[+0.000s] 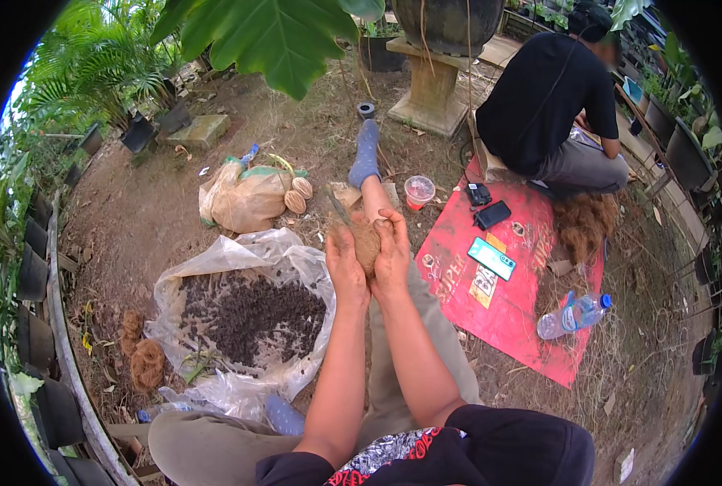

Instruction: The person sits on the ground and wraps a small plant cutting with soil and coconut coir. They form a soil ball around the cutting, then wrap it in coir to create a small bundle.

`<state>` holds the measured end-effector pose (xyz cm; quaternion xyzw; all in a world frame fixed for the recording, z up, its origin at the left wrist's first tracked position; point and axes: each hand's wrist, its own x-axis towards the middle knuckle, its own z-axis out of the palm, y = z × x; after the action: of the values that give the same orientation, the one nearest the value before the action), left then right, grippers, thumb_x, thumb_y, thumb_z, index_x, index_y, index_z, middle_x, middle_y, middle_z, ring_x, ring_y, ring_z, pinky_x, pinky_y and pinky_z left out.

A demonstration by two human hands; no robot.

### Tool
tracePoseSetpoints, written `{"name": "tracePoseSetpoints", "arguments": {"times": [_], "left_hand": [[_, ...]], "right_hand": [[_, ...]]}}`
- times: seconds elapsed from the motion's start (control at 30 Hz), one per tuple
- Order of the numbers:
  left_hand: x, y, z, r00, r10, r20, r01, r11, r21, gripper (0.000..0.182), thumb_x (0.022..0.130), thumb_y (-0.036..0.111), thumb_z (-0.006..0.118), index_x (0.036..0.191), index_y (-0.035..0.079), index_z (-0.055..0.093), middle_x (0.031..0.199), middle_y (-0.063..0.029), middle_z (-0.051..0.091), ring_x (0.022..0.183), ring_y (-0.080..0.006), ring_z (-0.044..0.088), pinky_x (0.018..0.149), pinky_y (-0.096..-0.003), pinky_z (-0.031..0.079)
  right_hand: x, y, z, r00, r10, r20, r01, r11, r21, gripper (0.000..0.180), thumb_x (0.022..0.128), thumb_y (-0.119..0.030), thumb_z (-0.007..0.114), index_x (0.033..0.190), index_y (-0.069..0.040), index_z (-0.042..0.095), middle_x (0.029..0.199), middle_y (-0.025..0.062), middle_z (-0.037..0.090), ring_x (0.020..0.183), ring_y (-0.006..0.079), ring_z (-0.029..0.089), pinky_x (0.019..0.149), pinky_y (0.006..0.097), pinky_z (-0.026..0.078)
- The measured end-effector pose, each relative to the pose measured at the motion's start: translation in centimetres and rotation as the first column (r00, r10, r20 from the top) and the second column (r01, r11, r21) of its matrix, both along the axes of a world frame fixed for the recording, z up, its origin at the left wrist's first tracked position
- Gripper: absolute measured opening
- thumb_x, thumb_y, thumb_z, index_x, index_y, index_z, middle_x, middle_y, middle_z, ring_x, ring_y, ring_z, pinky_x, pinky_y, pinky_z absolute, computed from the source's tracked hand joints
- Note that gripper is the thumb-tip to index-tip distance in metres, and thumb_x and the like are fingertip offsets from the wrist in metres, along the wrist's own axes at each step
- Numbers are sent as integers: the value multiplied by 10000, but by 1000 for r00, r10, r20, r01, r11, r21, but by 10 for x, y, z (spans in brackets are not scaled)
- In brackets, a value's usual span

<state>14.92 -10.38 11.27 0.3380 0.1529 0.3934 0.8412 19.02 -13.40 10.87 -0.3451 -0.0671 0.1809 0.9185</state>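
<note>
Between my palms is a ball of brown fibre (pixel 367 248), with a green stem (pixel 338 205) sticking out of its top toward the upper left. My left hand (pixel 344 267) cups its left side. On its right side my right hand (pixel 393 258) presses, thumb and fingers bent over the top. Soil marks both hands. Left of them, a clear plastic sheet (pixel 172 282) holds dark crumbly soil (pixel 248 316). Two rolls of brown coir fibre (pixel 147 364) lie on the ground at the sheet's left.
A tan sack (pixel 245 200) and pale ribbed pods (pixel 297 195) lie ahead. To the right, a red sheet (pixel 440 267) bears a phone (pixel 491 258), black devices (pixel 491 214), and a water bottle (pixel 573 316). A plastic cup (pixel 420 191) stands nearby. Another person (pixel 555 109) sits beyond, beside loose fibre (pixel 584 225).
</note>
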Motion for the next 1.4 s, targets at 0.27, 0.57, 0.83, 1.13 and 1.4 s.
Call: {"name": "tracePoseSetpoints", "arguments": {"times": [0.27,0.57,0.83,1.13,1.4], "left_hand": [[-2,18,9,987,-140,77,145,988,-51,347,1037,172,448,1342,16,502,1324,-114,573,1154,-205,599,981,-352,505],[0,33,-14,912,-408,-44,406,912,-63,396,1057,254,375,1314,-9,521,1294,-143,601,1168,-215,594,972,-358,501],[14,24,-14,953,-239,-184,225,970,-94,438,1062,318,389,1039,-45,634,1049,-165,684,864,-237,678,768,-353,560],[16,56,-1,957,37,-289,-84,985,-152,497,1038,458,438,1101,-14,582,1001,-111,658,853,-227,661,719,-362,551],[25,39,-4,970,-111,-217,126,991,55,475,1065,385,393,1347,12,477,1229,-116,584,1106,-198,599,915,-340,532]], "right_hand": [[5,-4,-9,986,162,-38,-161,987,11,244,994,-136,510,1233,-95,486,1071,112,611,942,192,644,772,316,565],[32,-4,-38,968,84,236,22,911,-411,429,966,-101,518,1378,-112,402,1326,145,446,1149,227,547,885,341,519],[30,-1,-53,975,-197,104,223,856,-466,438,949,-138,497,1368,-77,385,1325,97,402,1207,227,474,912,292,457],[-4,-1,-1,563,37,826,449,825,-344,400,972,-223,460,1289,16,512,1325,202,524,1255,341,468,1064,408,349],[2,-2,1,721,-24,692,380,850,-365,529,1024,-360,447,1339,63,489,1321,238,560,1265,351,528,1051,415,391]]}}
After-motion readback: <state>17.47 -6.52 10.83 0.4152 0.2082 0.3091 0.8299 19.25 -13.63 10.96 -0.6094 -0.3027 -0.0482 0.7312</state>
